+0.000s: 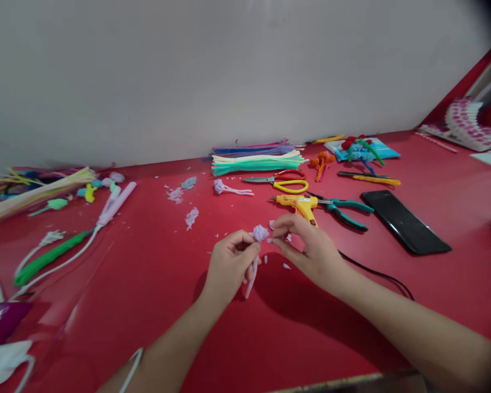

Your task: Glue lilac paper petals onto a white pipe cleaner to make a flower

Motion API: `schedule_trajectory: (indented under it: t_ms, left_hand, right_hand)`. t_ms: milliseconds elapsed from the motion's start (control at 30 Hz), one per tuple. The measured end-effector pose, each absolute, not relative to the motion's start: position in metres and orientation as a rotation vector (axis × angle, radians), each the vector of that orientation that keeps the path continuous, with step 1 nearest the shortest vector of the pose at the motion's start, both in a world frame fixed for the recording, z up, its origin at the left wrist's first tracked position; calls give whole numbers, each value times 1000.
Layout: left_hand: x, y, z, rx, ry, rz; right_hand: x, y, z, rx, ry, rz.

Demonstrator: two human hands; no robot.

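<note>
Left hand (229,262) and right hand (309,248) meet over the middle of the red table (155,305), both working on a pale lilac pipe-cleaner flower (260,233). The left hand is curled closed around the flower's white stem, which hangs down past the fingers toward the table top; the fluffy lilac head stands just above the left thumb. The right hand is pinched, thumb and forefinger nearly together at the right side of the head; whether they grip a strand or merely touch it cannot be told. Small lilac scraps lie on the table just below and between the hands. Directly behind the right hand lies a yellow glue gun (299,204), its black cord running off to the right beneath the right forearm. Beside the gun are green-handled pliers (346,210), and behind it scissors (284,183) with red and yellow grips. A black phone (405,221) lies flat to the right, well apart from the hands. A second finished lilac flower (229,189) lies behind the left hand, in front of a bundle of mint, cream and blue pipe cleaners (257,158) near the wall. Far left lie a green stem (49,256) and a further loose bundle (33,194).
</note>
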State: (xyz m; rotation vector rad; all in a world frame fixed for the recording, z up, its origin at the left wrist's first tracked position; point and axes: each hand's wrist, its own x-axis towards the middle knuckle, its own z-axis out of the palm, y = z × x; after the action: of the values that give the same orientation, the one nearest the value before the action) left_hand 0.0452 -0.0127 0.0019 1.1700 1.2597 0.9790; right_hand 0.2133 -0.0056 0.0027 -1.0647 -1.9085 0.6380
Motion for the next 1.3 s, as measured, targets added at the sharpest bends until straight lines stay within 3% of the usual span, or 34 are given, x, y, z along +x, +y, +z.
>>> schedule_trajectory:
  t_ms: [567, 933, 1300]
  left_hand:
    - [51, -19, 7, 1217, 1340, 1016]
    - [46, -19, 1, 1651, 1405, 1042]
    - [47, -16, 0, 1171, 1272, 936]
  right_hand:
    - [212, -12, 3, -1020, -2064, 397]
    - [212, -13, 7, -950, -2170, 237]
    - [212, -13, 4, -956, -2223, 143]
